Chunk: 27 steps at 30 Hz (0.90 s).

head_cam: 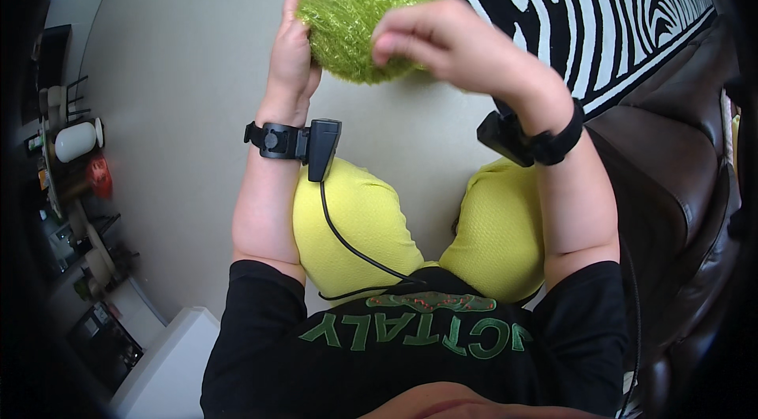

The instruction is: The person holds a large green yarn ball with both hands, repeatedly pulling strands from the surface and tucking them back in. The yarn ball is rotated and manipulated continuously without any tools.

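A large ball of fuzzy, shiny green yarn (361, 10) is held up in front of me at the top of the view. My left hand (294, 43) grips its left side, with the thumb and some fingers partly hidden by it. At the ball's right side, my right hand (435, 40) has its fingers curled and thumb and fingertips close together; it is slightly blurred. Whether a strand lies between those fingertips I cannot tell. Each wrist wears a black strap with a black device.
A black-and-white zebra-striped rug (586, 10) lies at the upper right, beside a dark brown leather sofa (657, 164). The pale floor (183, 123) stretches left towards a table with chairs and a white container (76, 142). A black cable (349, 244) hangs from the left wrist device.
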### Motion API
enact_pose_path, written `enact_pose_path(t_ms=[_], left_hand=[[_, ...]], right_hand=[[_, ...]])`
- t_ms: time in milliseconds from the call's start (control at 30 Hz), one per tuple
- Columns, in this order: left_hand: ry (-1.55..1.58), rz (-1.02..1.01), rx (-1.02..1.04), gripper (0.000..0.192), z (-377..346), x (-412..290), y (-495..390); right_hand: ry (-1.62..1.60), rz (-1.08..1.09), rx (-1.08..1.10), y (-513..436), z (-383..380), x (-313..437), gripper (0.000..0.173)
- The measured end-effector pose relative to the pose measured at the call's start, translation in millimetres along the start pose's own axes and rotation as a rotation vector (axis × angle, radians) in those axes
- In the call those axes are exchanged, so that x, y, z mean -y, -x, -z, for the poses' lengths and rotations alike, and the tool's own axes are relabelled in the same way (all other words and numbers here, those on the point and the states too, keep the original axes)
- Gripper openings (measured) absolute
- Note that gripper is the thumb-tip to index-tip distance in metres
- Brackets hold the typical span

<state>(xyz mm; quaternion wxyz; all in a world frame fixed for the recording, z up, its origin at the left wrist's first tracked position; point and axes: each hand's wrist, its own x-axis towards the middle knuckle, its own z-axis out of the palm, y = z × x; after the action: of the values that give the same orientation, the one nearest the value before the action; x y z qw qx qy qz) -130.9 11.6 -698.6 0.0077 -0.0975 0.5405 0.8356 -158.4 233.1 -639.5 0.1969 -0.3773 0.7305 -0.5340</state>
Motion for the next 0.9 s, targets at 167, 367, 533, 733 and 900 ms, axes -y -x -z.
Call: enact_pose_path(t_ms=[167, 367, 533, 733, 900], left_hand=[[0.196, 0.313, 0.284, 0.038, 3.1, -3.6, 3.5], [0.492, 0.400, 0.507, 0.036, -11.3, -10.3, 22.7], [0.519, 0.151, 0.357, 0.043, -5.5, -18.3, 37.1], [0.287, -0.013, 0.059, 0.044, 2.5, -12.0, 3.2], [0.014, -0.070, -0.060, 0.035, -5.0, -7.5, 0.7]], right_hand=[[-0.167, -0.059, -0.221, 4.3, 25.3, -9.6, 0.020], [-0.172, -0.030, -0.244, 5.3, 22.6, -28.4, 0.020], [0.033, -0.139, -0.234, -1.4, 1.7, -51.8, 0.019], [0.260, -0.228, 0.258, 3.2, -18.8, -34.3, 0.020], [0.039, 0.015, 0.165, 4.5, -3.6, -3.8, 0.020]])
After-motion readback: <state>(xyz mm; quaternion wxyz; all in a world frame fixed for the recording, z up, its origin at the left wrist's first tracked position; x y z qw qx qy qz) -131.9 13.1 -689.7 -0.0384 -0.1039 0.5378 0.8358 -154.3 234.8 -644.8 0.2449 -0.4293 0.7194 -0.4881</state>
